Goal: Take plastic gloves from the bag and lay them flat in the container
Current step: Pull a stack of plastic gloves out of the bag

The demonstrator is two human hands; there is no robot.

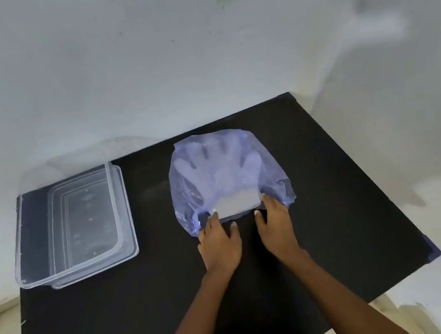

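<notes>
On the black counter [336, 205] the clear container [41, 272] sits well left of the blue bag [184, 184], with the gloves [225, 166] inside it, cuffs poking from the mouth. Both grips lie spread at that mouth: left hand [219, 243] and right hand [277, 227], fingertips touching the rim, pinching nothing. Best to pin the bag with one hand and draw only the top glove out by its cuff, keeping it flat.
</notes>
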